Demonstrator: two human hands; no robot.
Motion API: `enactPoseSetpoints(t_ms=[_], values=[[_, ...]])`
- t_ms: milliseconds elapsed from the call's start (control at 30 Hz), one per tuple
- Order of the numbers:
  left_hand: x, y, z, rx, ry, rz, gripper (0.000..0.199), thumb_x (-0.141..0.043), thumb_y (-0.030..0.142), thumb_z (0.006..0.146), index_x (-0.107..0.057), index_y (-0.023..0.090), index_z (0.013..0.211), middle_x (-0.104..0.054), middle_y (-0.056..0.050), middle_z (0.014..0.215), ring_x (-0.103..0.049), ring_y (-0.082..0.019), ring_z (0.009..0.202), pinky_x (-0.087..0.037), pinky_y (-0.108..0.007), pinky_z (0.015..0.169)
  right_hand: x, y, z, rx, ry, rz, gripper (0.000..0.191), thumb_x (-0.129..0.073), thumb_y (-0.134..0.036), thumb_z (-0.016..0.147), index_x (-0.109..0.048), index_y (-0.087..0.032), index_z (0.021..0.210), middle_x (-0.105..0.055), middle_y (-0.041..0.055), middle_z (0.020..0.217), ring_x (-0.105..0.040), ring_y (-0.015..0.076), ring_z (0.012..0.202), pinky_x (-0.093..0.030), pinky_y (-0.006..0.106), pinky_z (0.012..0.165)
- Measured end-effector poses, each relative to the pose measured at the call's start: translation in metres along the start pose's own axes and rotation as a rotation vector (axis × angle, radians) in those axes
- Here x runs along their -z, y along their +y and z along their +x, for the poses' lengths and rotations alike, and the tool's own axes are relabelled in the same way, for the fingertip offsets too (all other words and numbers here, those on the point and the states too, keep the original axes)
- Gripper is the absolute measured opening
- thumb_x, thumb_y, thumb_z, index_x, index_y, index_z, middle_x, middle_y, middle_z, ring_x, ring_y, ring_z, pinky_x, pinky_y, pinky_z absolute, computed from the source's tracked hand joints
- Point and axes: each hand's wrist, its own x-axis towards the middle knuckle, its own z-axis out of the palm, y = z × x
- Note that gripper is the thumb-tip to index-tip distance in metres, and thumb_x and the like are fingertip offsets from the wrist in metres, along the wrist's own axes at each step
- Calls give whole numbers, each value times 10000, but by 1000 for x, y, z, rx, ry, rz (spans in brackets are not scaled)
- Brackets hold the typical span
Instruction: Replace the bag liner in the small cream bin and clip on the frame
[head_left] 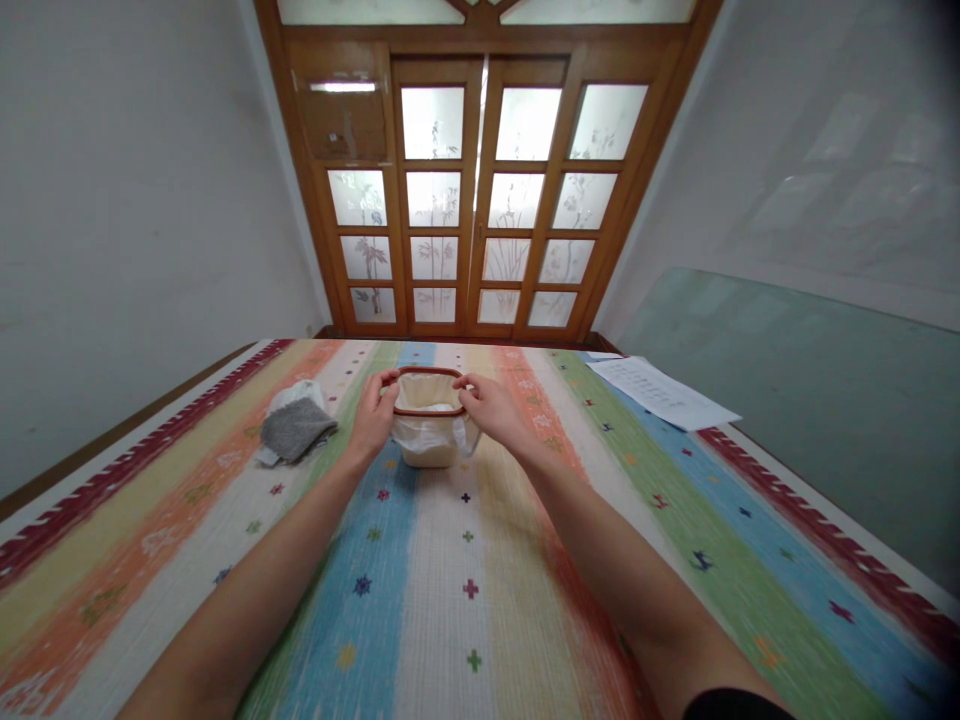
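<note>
A small cream bin [427, 456] stands upright on the striped tablecloth, in the middle of the view. A thin white plastic bag [420, 432] lines it and hangs down over the outside. Around the top sits a brown rim ring [429, 411], over the bag. My left hand [373, 408] pinches the ring at its left side, and my right hand [486, 402] grips the ring's right side with thumb and fingers. Some of the bag bunches out below my right hand.
To the left lies a grey cloth [296, 430] on top of a crumpled white plastic bag [301, 393]. Printed paper sheets [660, 390] rest near the table's right edge. A pale green board [795, 370] leans along the right wall. Wooden glazed doors [480, 200] stand beyond the table.
</note>
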Motion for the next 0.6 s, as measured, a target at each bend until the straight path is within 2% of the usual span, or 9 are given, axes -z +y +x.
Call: enactPoseSetpoints(t_ms=[100, 200, 300, 367, 500, 600], values=[[0, -2, -2, 29, -13, -17, 316, -521, 418, 1007, -635, 222, 1227, -659, -96, 1284, -586, -285, 1284, -405, -487, 1189, -1, 3, -1, 12, 4, -15, 263, -557, -211, 929, -770, -215, 1083, -687, -1, 723, -612, 186, 704, -399, 294, 679], [-1, -2, -4, 30, -63, -64, 303, -511, 405, 1011, -599, 231, 1243, -626, -101, 1404, -537, -284, 1396, -337, -503, 1255, -3, 7, 1, 54, 52, -38, 263, -572, -219, 922, -776, -219, 1088, -681, 15, 769, -618, 201, 748, -446, 320, 743], [-4, -3, -5, 16, -122, -111, 293, -494, 384, 1013, -572, 243, 1258, -533, -96, 1560, -440, -273, 1517, -274, -501, 1303, -5, 15, 5, 166, 119, -7, 236, -588, -197, 894, -777, -214, 1035, -677, 59, 929, -644, 225, 919, -496, 359, 867], [-5, -5, -6, 20, -140, -125, 303, -482, 380, 1011, -556, 244, 1271, -503, -98, 1590, -416, -268, 1539, -254, -501, 1316, -7, 22, 9, 231, 156, 60, 210, -595, -188, 872, -770, -219, 983, -666, 89, 1081, -636, 244, 1090, -512, 378, 933], [-8, -11, -5, 14, -144, -125, 306, -480, 384, 998, -542, 237, 1258, -507, -113, 1574, -418, -266, 1535, -241, -500, 1324, -12, 33, 15, 252, 73, 244, 212, -544, -189, 869, -734, -237, 949, -652, 95, 1305, -598, 241, 1285, -536, 379, 956], [-8, -15, -4, 12, -150, -133, 302, -481, 372, 990, -531, 239, 1256, -498, -113, 1578, -421, -266, 1539, -256, -503, 1321, -16, 36, 17, 238, 29, 323, 218, -513, -190, 863, -709, -236, 946, -661, 91, 1363, -571, 238, 1364, -479, 419, 1092]])
